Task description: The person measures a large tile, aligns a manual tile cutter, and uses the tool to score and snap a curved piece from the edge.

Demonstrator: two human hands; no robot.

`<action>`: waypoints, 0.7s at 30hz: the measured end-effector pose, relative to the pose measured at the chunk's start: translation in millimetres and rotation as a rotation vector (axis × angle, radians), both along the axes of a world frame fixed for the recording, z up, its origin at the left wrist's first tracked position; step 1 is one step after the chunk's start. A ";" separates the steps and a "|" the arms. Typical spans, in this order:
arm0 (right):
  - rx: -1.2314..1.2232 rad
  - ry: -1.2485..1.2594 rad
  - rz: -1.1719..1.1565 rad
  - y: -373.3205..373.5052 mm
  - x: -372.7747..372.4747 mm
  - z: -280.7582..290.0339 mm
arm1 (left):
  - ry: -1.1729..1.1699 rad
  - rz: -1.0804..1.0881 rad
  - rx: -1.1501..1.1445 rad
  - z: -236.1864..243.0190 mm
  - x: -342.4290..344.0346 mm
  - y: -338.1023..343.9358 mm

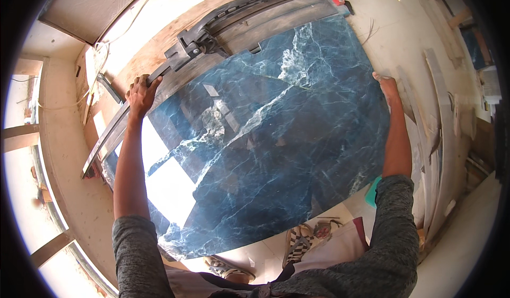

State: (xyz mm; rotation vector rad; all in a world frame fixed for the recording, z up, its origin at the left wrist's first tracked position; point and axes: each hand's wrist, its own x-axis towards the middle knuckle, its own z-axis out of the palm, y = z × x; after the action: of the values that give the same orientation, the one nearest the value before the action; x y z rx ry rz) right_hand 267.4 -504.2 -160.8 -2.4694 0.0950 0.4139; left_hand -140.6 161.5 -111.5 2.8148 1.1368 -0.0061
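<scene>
Head view shows the left hand [141,93] clenched on the glossy blue white-veined marble slab [265,138] at ten o'clock, right hand [387,87] grasping its two o'clock edge

A large blue marble slab [276,138] fills the middle, its glossy top bare and open to reach across. A long cutter rail [212,29] blocks its far-left edge. Loose wood strips [441,133] crowd the right side, leaving little room there.
</scene>
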 end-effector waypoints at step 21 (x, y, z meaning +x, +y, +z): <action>-0.209 -0.676 0.540 369.8 -24.0 95.6 | -0.042 -0.007 -0.006 2.6 -3.5 -5.1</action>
State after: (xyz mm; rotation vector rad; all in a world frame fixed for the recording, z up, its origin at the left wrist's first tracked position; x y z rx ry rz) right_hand 243.4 -134.4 -65.2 -2.6805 -0.8535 -0.2475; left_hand -144.2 156.4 -108.9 2.7999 1.1163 0.0490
